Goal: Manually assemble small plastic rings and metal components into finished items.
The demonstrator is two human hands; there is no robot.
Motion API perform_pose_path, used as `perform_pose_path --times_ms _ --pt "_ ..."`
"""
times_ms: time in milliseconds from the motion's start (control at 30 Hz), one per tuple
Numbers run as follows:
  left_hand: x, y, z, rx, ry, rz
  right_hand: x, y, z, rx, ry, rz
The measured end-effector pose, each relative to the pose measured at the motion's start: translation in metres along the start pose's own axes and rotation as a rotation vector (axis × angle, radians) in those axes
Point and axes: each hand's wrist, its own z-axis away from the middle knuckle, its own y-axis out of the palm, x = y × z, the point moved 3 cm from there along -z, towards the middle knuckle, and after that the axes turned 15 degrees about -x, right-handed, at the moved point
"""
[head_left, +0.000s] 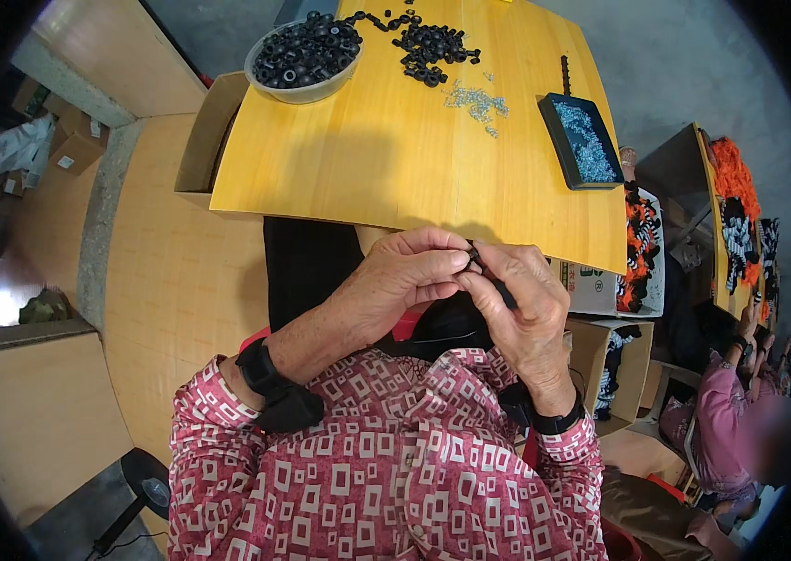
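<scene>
Left hand [412, 269] and right hand [526, 294] meet at the near edge of the desk [545, 213], thumb and forefinger of each pinched on one small dark piece [472, 256] just off that edge. Watching from afar, I see most of it covered, so I cannot tell its full shape, or whether it is one part or two. I judge it light and fairly stiff, perhaps hard plastic or rubber, unlikely to break under a pinch but easy to lose, since so little stands clear. I would grip it by its sides, finger pads opposed, leaving its ends free.

At the far left of the desk I see a translucent bowl [313, 93] of black parts [302, 56]; to its right lies a loose black heap [431, 49], with silvery pieces [478, 101] scattered nearer. Farther right, a dark tray [555, 140] holds more.
</scene>
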Motion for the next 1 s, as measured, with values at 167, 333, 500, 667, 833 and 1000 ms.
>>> perform_pose_path --times_ms 167,333,500,667,833,1000 --pt "0.001 -0.001 0.001 -0.025 0.037 -0.038 0.004 0.003 0.001 -0.053 -0.295 0.205" --pt "0.004 0.0 0.002 -0.055 0.068 -0.081 0.003 0.003 0.001 -0.035 -0.353 0.212" --pt "0.001 -0.001 0.004 -0.086 0.113 -0.172 -0.002 0.008 0.006 -0.068 -0.333 0.208" --pt "-0.01 0.004 0.008 -0.075 0.146 -0.262 -0.002 0.005 -0.002 -0.023 -0.368 0.204" --pt "-0.008 -0.002 0.002 -0.068 0.152 -0.313 -0.001 0.008 0.0 0.002 -0.388 0.222" --pt "-0.006 -0.002 0.002 -0.048 0.178 -0.248 -0.001 0.006 -0.007 0.052 -0.284 0.193"
